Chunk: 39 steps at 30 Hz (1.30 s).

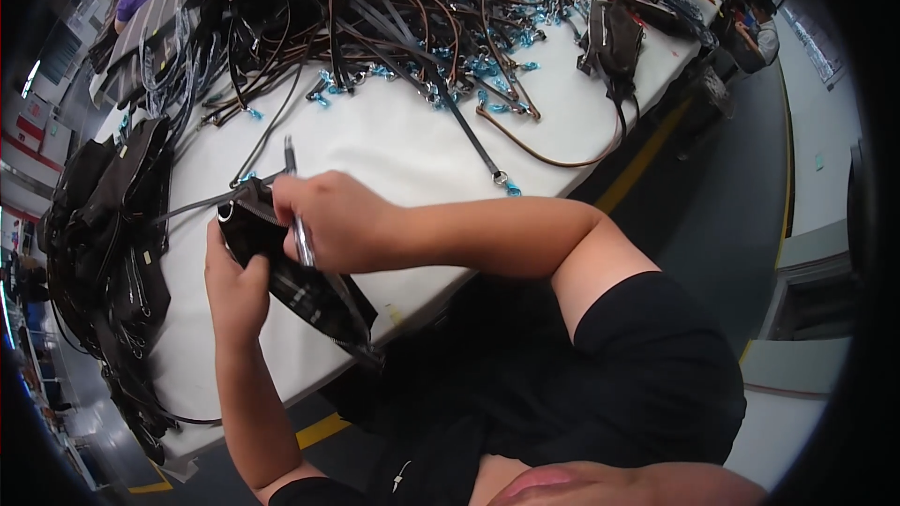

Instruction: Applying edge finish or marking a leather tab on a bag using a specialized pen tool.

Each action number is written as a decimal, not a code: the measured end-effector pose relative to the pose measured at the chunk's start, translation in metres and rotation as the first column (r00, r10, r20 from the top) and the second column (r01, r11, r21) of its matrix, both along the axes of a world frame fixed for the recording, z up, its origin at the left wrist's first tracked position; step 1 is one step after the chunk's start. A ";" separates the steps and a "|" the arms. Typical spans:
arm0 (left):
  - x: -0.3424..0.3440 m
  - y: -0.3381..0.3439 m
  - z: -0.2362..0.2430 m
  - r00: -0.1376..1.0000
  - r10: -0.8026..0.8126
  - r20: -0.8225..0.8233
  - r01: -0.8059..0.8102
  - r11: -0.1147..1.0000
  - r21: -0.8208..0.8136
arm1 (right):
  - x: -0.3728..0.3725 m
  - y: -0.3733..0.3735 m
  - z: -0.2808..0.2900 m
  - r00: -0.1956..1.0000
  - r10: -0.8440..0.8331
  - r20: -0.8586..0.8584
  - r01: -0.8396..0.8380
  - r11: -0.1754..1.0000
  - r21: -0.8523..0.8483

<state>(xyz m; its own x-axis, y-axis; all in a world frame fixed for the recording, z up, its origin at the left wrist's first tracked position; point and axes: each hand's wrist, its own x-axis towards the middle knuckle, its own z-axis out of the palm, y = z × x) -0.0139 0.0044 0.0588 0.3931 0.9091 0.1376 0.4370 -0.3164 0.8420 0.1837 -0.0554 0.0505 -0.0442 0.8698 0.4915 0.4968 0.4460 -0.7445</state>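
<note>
A small black bag point(309, 305) with a zipper and a metal ring hangs slanting over the table's near edge. My left hand point(234, 286) grips its left side, thumb on the front and fingers behind. My right hand point(333, 220) is closed at the bag's upper right edge. Out of that fist stick the two ends of a slim silver tool point(303, 242); its exact kind is hidden by my fingers. A dark strap point(202, 204) with a blue-wrapped clip runs by the bag's top.
The white table point(375, 145) carries a heap of black and brown straps point(422, 23) with blue-wrapped metal clips. Black bags point(122, 215) pile along the left edge. Another dark bag point(614, 42) lies at the far right. People point(755, 33) are in the background beside the aisle.
</note>
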 end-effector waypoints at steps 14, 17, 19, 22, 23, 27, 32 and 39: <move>-0.053 0.013 0.011 0.766 -0.269 -0.584 0.075 0.940 -0.334 | 0.064 0.005 0.007 0.823 0.312 0.474 0.019 0.820 -0.573; -0.021 0.003 0.005 0.779 -0.184 -0.600 0.208 0.978 -0.029 | 0.065 0.007 0.002 0.753 0.326 0.572 0.041 0.844 -0.535; -0.019 0.010 -0.016 0.919 -0.241 -0.314 0.287 0.952 0.109 | 0.056 0.019 -0.007 0.824 0.249 0.509 -0.050 0.927 -0.373; -0.007 0.015 -0.009 0.923 -0.242 -0.300 0.245 0.969 -0.026 | 0.056 0.033 -0.019 0.861 0.210 0.464 -0.137 0.973 -0.185; -0.010 0.016 -0.012 0.890 -0.287 -0.356 0.290 0.956 -0.046 | 0.058 0.033 -0.016 0.828 0.297 0.476 -0.217 0.952 -0.217; -0.034 0.024 -0.047 0.853 -0.431 -0.295 0.410 0.902 -0.132 | 0.065 0.029 -0.037 0.678 0.413 0.609 -0.438 0.891 -0.117; -0.033 0.028 -0.063 0.886 -0.227 0.405 0.397 0.821 -0.409 | 0.052 0.004 -0.044 0.653 0.199 0.730 -0.469 0.863 0.185; -0.017 0.025 -0.059 0.942 -0.085 0.326 0.311 0.590 -0.745 | 0.048 -0.002 -0.052 0.708 0.282 0.647 -0.544 0.802 0.246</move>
